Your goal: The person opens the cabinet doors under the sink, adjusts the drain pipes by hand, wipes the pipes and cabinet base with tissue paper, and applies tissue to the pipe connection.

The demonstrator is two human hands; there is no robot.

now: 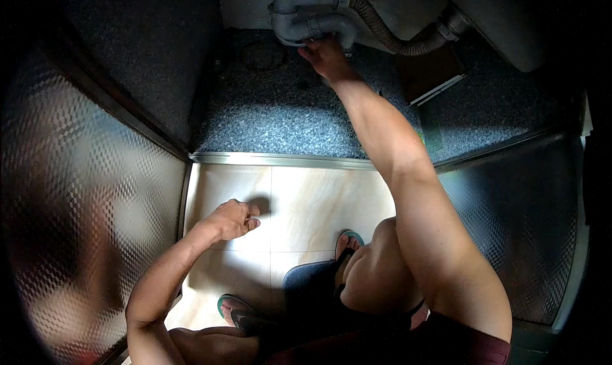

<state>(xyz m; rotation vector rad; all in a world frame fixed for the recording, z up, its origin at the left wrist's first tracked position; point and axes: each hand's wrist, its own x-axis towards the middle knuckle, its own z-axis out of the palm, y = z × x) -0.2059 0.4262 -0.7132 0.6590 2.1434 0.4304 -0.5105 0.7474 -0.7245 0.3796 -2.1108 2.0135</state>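
Under a sink, my right hand [324, 56] reaches up to the grey drain trap [306, 30], its fingers closed at the underside of the bend. What the fingers grip there is too dark to make out fully, but they touch the pipe. My left hand [237, 220] hangs over the pale tiled floor, fingers curled in and the thumb near them, with nothing seen in it. A ribbed flexible hose [382, 34] curves right from the pipework.
A speckled cabinet floor [280, 123] ends at a metal front rail [287, 160]. Textured glass doors stand open at left [95, 218] and right [510, 225]. A dark flat object [430, 72] lies at the back right. Sandalled feet and a small dark stool [306, 279] are below.
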